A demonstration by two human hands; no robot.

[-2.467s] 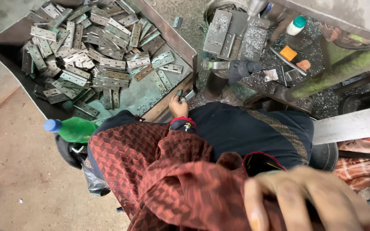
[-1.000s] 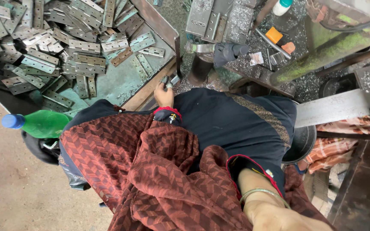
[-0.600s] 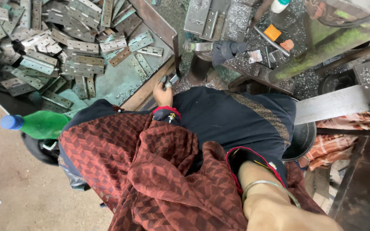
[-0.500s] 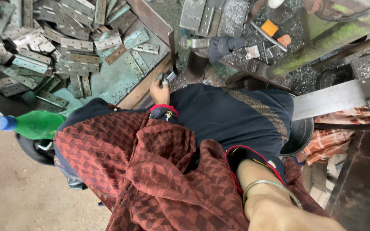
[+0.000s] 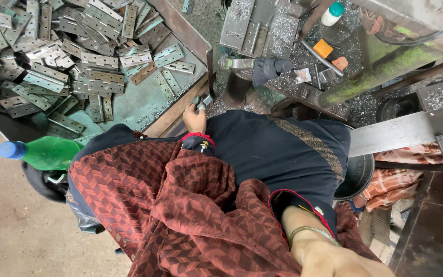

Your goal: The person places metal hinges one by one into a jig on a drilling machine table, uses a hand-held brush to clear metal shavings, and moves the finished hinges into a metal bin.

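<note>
Below, the left hand (image 5: 196, 117) reaches forward from a dark sleeve with a red cuff (image 5: 198, 138), fingers pinched on a small metal hinge (image 5: 201, 101) right at the corner of the tray (image 5: 180, 105). Inside the tray lies a heap of hinges (image 5: 73, 56). Beside the tray's near edge a green bottle (image 5: 47, 152) lies on its side. Right of the tray stands a drill press (image 5: 262, 66) amid metal shavings. The right hand (image 5: 334, 259) sits at the bottom edge, blurred; its grip cannot be told. A red patterned shawl (image 5: 180, 210) covers the lap.
</note>
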